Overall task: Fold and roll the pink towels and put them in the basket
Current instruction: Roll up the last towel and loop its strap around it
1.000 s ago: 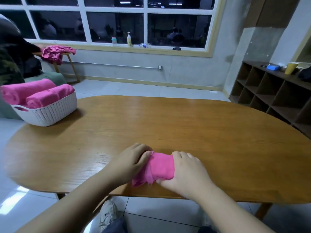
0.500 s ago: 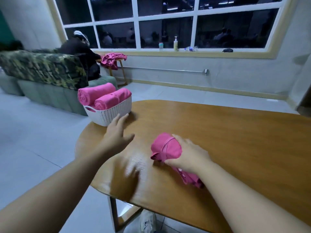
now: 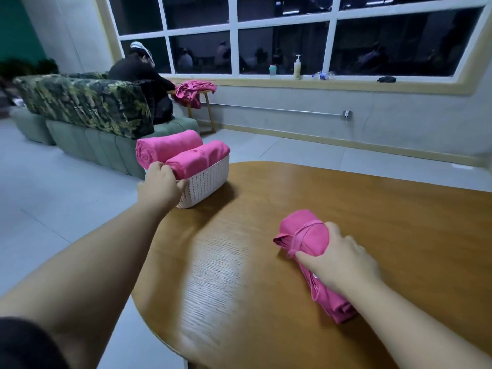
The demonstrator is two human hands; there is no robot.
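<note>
Two rolled towels (image 3: 183, 153) already fill the basket (image 3: 205, 182) at the bench's left edge; the left hand (image 3: 159, 185) has now reached its rim, fingers curled there, while the right hand (image 3: 338, 262) grips the third roll (image 3: 306, 235) mid-bench, ready for loading.

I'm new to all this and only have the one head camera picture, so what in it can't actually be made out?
- Near corner of the white basket: covered by the left hand.
- Middle of the rolled towel on the table: hidden under the right hand.
- How deep the two towels in the basket sit: basket wall hides it.
- Bottles on the windowsill: too small to read.
</note>
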